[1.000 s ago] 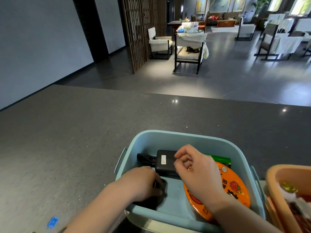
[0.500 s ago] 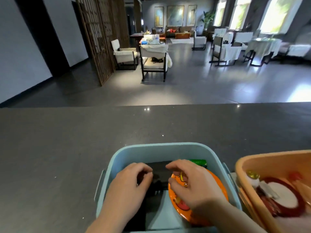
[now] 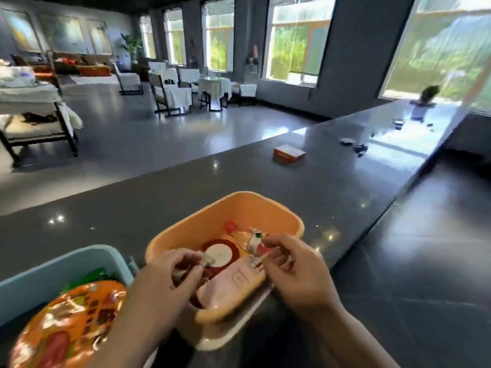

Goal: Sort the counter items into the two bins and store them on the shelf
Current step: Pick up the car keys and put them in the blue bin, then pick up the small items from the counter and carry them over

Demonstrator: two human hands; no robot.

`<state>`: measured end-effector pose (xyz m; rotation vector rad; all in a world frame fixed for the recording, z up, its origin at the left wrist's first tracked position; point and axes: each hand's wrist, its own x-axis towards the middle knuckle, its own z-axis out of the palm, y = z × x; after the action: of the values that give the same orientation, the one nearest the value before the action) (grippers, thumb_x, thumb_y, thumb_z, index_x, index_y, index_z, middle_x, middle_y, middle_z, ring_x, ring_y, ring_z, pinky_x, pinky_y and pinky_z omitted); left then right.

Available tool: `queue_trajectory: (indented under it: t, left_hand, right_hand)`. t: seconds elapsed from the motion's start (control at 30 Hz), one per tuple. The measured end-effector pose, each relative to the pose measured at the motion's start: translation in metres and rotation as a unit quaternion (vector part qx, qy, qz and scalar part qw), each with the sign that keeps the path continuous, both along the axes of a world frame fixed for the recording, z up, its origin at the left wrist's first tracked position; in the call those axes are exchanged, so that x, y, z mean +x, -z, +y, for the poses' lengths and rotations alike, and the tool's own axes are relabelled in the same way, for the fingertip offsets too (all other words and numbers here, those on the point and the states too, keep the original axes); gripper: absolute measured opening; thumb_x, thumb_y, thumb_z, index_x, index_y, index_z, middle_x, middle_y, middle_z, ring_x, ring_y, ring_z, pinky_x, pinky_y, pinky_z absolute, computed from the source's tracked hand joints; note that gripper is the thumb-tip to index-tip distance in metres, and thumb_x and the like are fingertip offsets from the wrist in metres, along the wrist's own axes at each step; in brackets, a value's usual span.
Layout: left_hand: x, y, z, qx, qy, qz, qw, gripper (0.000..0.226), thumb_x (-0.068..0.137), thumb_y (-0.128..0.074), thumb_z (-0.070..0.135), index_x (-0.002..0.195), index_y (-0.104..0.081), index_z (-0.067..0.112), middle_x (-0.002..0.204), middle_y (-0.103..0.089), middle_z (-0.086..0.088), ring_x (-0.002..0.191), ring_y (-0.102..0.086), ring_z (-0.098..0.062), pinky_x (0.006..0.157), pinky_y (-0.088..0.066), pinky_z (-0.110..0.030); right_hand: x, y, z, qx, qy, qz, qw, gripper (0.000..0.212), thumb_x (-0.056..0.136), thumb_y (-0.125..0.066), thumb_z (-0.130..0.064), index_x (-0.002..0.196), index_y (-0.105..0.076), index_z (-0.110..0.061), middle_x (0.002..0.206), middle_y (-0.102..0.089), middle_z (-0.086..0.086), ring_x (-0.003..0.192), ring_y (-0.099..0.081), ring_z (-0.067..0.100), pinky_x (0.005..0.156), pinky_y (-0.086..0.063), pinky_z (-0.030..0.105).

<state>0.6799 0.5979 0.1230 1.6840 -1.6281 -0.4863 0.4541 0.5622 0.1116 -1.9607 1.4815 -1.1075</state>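
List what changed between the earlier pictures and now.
Both hands left the light blue plastic bin and moved right into the orange plastic bin. The left hand and right hand now finger small items there; the blur hides any grip. The round orange patterned tin stayed in the blue bin.

We looked across a large room with dark grey walls (image 3: 353, 62) and a glossy grey floor (image 3: 138, 139). Tall windows (image 3: 297, 38) let in bright daylight over green outside. White-covered chairs (image 3: 172, 95) stood round a small draped table (image 3: 214, 87). Paintings (image 3: 62, 33) hung on the far wall above a sofa (image 3: 79, 66), beside a potted plant (image 3: 131, 47).
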Motion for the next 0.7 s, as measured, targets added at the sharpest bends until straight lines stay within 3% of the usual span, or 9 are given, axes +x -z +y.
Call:
queue_trajectory:
  t: [0.1,0.2,0.33,0.43,0.53,0.7]
  left_hand:
    - [-0.073,-0.001,-0.020,-0.032,0.038,0.002,0.999,0.013,0.084,-0.068,0.025,0.092,-0.065,0.036,0.094,-0.063,0.023,0.091,-0.056,0.008,0.075,-0.040,-0.012]
    - [-0.155,0.001,-0.033,-0.059,0.074,0.029,0.995,0.015,0.082,-0.069,0.026,0.092,-0.066,0.038,0.091,-0.063,0.027,0.090,-0.054,0.016,0.072,-0.038,-0.002]
    - [-0.262,0.015,-0.055,-0.061,0.132,0.052,0.988,0.017,0.083,-0.069,0.025,0.096,-0.067,0.036,0.093,-0.064,0.025,0.097,-0.052,0.016,0.082,-0.040,-0.006]
    - [-0.331,0.023,-0.069,-0.048,0.161,0.071,0.983,0.017,0.083,-0.068,0.025,0.095,-0.066,0.037,0.094,-0.066,0.024,0.095,-0.058,0.010,0.082,-0.042,-0.011]
    - [-0.382,0.025,-0.080,-0.028,0.188,0.075,0.979,0.015,0.083,-0.067,0.029,0.094,-0.065,0.039,0.093,-0.065,0.027,0.094,-0.060,0.008,0.081,-0.044,-0.015]
    - [-0.446,0.026,-0.124,-0.026,0.212,0.053,0.976,0.015,0.084,-0.067,0.027,0.095,-0.065,0.037,0.093,-0.064,0.025,0.094,-0.058,0.009,0.079,-0.039,-0.009]
  right_hand:
    - [-0.085,0.005,0.008,0.006,0.056,-0.025,0.998,0.024,0.076,-0.063,-0.032,0.100,-0.065,-0.037,0.082,-0.064,-0.012,0.067,-0.060,0.005,0.063,-0.049,0.021]
    - [-0.169,0.005,0.018,0.011,0.121,-0.027,0.992,0.026,0.077,-0.068,-0.024,0.096,-0.064,-0.042,0.081,-0.065,-0.013,0.064,-0.060,0.003,0.058,-0.044,0.012]
    - [-0.268,0.003,0.025,0.012,0.191,-0.015,0.981,0.030,0.076,-0.070,-0.022,0.094,-0.064,-0.045,0.076,-0.065,-0.013,0.055,-0.058,0.004,0.056,-0.045,0.016]
    - [-0.335,-0.001,0.026,0.007,0.240,0.005,0.971,0.029,0.075,-0.073,-0.017,0.088,-0.066,-0.042,0.076,-0.067,-0.015,0.063,-0.061,0.002,0.058,-0.048,0.014]
    - [-0.385,-0.008,0.022,0.027,0.260,0.026,0.965,0.027,0.076,-0.072,-0.017,0.092,-0.067,-0.037,0.082,-0.067,-0.018,0.071,-0.062,-0.001,0.063,-0.052,0.020]
    - [-0.442,-0.008,-0.012,0.040,0.269,0.037,0.962,0.025,0.079,-0.071,-0.019,0.097,-0.065,-0.036,0.084,-0.065,-0.020,0.074,-0.062,-0.003,0.068,-0.052,0.022]
